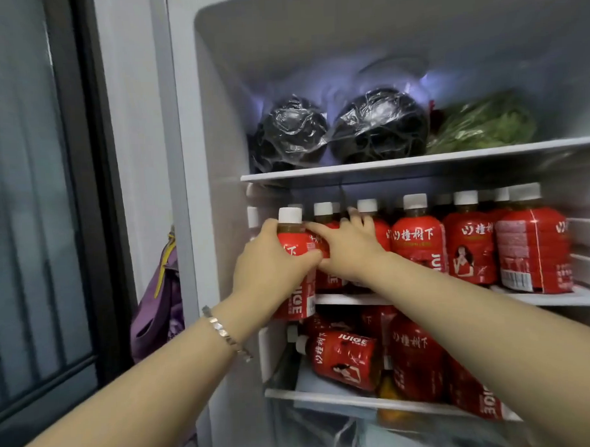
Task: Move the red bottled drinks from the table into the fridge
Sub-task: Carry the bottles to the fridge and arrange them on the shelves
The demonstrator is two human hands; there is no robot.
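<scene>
The left hand (271,257) wraps the held red juice bottle (293,300), hiding the middle of its label. The right hand (349,244) covers the shoulders of two shelf bottles (325,279); whether its fingers grip one or only rest there cannot be told. Behind the front row (418,245), the back-row bottles (441,201) show only caps and necks. The right forearm (474,317) hides part of the lower-shelf bottles (415,359). On the top shelf (385,163) two dark bundles (380,126) in clear film are unidentifiable, the leafy greens (484,123) blurred. The fridge (218,159) runs off the top, right and bottom edges. A purple bag (159,305) is half hidden behind its wall.
</scene>
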